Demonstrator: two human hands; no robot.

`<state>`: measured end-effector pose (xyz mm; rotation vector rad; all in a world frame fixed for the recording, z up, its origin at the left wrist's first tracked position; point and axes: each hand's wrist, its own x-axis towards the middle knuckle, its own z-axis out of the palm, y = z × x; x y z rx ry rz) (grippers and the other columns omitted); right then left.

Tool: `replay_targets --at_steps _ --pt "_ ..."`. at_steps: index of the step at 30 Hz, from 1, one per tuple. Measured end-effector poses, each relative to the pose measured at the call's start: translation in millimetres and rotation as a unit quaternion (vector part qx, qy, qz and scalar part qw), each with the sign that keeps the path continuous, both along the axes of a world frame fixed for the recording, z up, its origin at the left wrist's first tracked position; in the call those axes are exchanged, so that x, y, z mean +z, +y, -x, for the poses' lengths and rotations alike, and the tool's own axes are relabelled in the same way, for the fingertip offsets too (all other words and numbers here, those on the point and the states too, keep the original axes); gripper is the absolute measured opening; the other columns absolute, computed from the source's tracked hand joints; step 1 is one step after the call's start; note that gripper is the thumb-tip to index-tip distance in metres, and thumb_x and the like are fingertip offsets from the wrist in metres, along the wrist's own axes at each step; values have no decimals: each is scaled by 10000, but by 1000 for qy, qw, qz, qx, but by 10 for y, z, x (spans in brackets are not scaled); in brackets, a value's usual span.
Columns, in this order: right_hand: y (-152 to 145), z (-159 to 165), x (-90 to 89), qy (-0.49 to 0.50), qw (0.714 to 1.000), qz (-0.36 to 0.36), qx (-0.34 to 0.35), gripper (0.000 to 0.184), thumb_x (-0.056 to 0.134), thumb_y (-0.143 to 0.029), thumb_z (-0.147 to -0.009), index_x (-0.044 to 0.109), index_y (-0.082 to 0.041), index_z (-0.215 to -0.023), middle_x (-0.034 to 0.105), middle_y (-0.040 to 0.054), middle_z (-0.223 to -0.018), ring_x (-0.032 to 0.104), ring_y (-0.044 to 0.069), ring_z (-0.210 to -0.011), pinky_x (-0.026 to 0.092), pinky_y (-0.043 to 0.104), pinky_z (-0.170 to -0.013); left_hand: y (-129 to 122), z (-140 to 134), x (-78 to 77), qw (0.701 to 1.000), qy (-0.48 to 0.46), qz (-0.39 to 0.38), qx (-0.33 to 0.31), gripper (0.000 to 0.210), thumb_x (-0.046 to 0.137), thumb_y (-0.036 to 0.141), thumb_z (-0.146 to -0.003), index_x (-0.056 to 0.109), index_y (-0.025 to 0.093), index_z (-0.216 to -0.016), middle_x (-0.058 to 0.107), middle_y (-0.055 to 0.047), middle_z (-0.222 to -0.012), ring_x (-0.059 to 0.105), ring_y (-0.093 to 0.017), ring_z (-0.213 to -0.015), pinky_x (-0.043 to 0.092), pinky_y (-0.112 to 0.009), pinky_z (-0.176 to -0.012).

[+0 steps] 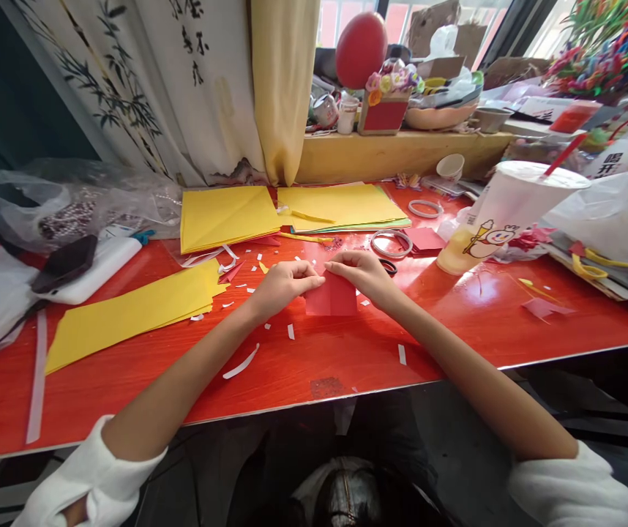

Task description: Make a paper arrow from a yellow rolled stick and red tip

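Between my hands is a small red paper square [331, 298] with a faint crease down its middle, held just over the red table. My left hand [286, 288] pinches its upper left edge between thumb and fingers. At the upper right edge, my right hand [362, 274] grips the same paper, fingertips close to the left thumb. Just behind the right hand lie the black scissor handles [387, 267], partly hidden. A stack of red paper [424, 240] sits beyond, near a roll of tape [391, 244].
Yellow paper stacks lie at the back [229, 216] and left [138, 311]. White paper scraps [290, 331] dot the red table [292, 380]. A tilted drink cup [503, 216] with a red straw stands right. A phone [66, 265] rests on a white box at left.
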<state>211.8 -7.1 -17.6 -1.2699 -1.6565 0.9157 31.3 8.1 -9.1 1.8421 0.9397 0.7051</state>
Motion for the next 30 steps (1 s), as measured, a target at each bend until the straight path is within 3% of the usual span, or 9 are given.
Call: replay_targets --at_steps 7,15,18,20,25,30 --pt "-16 36 -23 37 999 20 -1 292 542 -402 -769 537 -149 -624 432 -37 -564 362 73 -527 249 222 -485 20 54 74 1000 -8 9 -23 220 577 316 -744 517 146 -619 503 23 -599 460 -83 -584 353 -219 -588" --pt "0 13 -41 43 998 -7 -40 274 549 -395 -762 562 -150 -640 471 -19 -599 385 90 -568 278 224 -509 23 122 134 996 -68 36 -49 192 554 214 -729 509 146 -556 502 23 -526 457 -87 -535 354 -232 -566" --pt "-12 8 -27 59 995 -27 -74 253 551 -380 -761 562 -152 -651 512 -5 -641 415 100 -599 309 227 -540 21 133 150 992 -126 18 -24 191 540 216 -746 516 147 -570 497 20 -522 439 -87 -524 359 -238 -567" --pt "-32 26 -17 48 996 -42 -57 264 545 -389 -771 570 -152 -658 509 -5 -641 418 102 -612 314 228 -556 21 119 154 990 -137 -15 10 171 550 262 -768 548 146 -642 527 13 -584 457 -90 -566 368 -235 -589" --pt "-86 114 -34 -8 998 -66 6 283 516 -382 -808 582 -143 -672 485 -13 -626 393 88 -597 292 227 -555 15 59 114 998 -25 -59 13 233 574 371 -777 617 152 -841 620 -20 -824 530 -116 -765 396 -232 -710" --pt "-102 126 -28 16 999 -37 6 324 507 -420 -808 565 -139 -657 468 -16 -621 385 83 -588 277 222 -530 15 48 81 997 33 -62 20 296 540 427 -787 620 142 -801 618 -28 -800 520 -125 -730 399 -243 -696"
